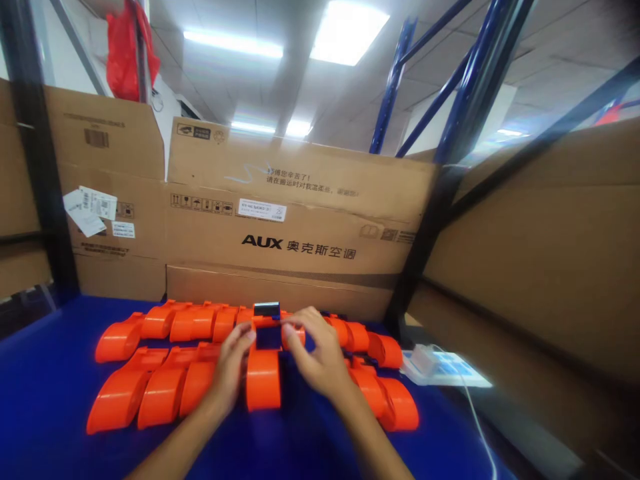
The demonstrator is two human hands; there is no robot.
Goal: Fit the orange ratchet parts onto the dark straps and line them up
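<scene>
**Both hands on one orange tape dispenser**

So the left hand (231, 363) and right hand (315, 353) are both closed on the same glossy orange plastic tape dispenser (263, 377), fingers pinching its far end from either side. It sits right between the hands on the blue tabletop (45, 400). The body is smooth and rounded, a fat curved hump at the near end and a squared-off dark opening at the top where the fingertips meet. Just past the fingers there's a small dark rectangular piece with a pale shiny face (267, 309); can't tell what it is.

Spread out to both sides of the hands are two rows of matching orange plastic dispensers (160, 387), lying side by side and touching, same shiny moulded look.

Beyond the hands stands a wall of matte brown corrugated cardboard boxes (300, 227) with black print. Off to the right of the right hand lies a white flat card with blue patches (450, 367) with a thin white cable (475, 420) trailing off it.
</scene>
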